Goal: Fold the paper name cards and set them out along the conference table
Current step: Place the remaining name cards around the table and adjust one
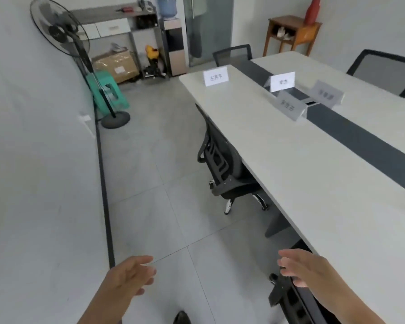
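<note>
Several white name cards stand on the long pale conference table. One name card stands near the far left corner. Another card stands by the dark centre strip, and two clear holders with cards sit beside it. My left hand hangs over the floor with relaxed fingers and holds nothing. My right hand reaches forward beside the table's near edge, fingers straight, above a black chair back. It holds nothing.
A black office chair is tucked under the table's left side; two more chairs stand at the far end. A standing fan, green stool, shelf with boxes and wooden side table line the walls. Grey tiled floor runs along the left wall.
</note>
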The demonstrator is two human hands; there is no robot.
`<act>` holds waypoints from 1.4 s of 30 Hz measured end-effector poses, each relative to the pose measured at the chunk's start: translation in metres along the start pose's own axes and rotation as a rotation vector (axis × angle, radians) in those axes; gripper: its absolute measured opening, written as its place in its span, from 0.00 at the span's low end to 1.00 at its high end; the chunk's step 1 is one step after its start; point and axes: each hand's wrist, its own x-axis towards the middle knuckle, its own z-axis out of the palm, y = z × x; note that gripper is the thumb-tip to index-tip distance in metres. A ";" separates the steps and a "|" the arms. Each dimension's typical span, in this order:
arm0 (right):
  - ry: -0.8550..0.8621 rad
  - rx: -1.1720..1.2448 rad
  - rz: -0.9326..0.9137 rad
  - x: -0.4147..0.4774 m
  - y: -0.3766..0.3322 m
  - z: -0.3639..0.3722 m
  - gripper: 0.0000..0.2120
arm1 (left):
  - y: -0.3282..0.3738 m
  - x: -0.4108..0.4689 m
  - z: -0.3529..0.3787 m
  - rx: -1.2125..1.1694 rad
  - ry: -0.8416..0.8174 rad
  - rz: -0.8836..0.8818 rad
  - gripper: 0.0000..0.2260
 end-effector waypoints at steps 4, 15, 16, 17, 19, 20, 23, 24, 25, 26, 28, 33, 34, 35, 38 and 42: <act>-0.057 -0.049 0.003 0.051 -0.040 0.056 0.20 | -0.006 0.030 -0.070 -0.070 0.125 -0.025 0.07; -0.121 -0.084 0.007 0.183 -0.148 0.144 0.08 | 0.040 0.159 -0.180 -0.135 0.221 -0.023 0.06; -0.121 -0.089 0.007 0.201 -0.156 0.146 0.08 | 0.045 0.173 -0.186 -0.142 0.222 -0.028 0.06; -0.124 -0.096 0.008 0.221 -0.166 0.149 0.08 | 0.050 0.188 -0.191 -0.147 0.224 -0.034 0.06; -0.144 -0.106 0.014 0.266 -0.189 0.156 0.08 | 0.064 0.220 -0.206 -0.172 0.250 -0.050 0.07; -0.158 -0.107 0.009 0.292 -0.201 0.160 0.08 | 0.070 0.237 -0.214 -0.183 0.275 -0.056 0.07; -0.199 -0.122 -0.014 0.359 -0.251 0.173 0.09 | 0.098 0.282 -0.240 -0.181 0.354 -0.048 0.07; -0.217 -0.124 -0.037 0.380 -0.272 0.181 0.09 | 0.113 0.296 -0.248 -0.194 0.369 -0.025 0.07; -0.232 -0.128 -0.059 0.399 -0.293 0.188 0.09 | 0.127 0.311 -0.256 -0.208 0.386 -0.004 0.07; -0.242 -0.135 -0.085 0.419 -0.312 0.194 0.08 | 0.136 0.326 -0.263 -0.207 0.407 0.011 0.07; -0.282 -0.169 -0.127 0.455 -0.347 0.205 0.08 | 0.151 0.355 -0.276 -0.208 0.435 0.008 0.07; -0.296 -0.183 -0.157 0.535 -0.408 0.231 0.07 | 0.172 0.433 -0.313 -0.248 0.433 -0.028 0.07; -0.288 -0.191 -0.145 0.555 -0.414 0.235 0.08 | 0.173 0.453 -0.323 -0.251 0.434 -0.043 0.07; -0.272 -0.200 -0.130 0.575 -0.418 0.240 0.08 | 0.176 0.475 -0.335 -0.250 0.435 -0.057 0.07; -0.204 -0.197 -0.087 0.626 -0.432 0.256 0.08 | 0.193 0.550 -0.374 -0.237 0.419 -0.071 0.06; -0.078 -0.143 -0.022 0.678 -0.464 0.267 0.07 | 0.248 0.652 -0.421 -0.148 0.335 -0.017 0.06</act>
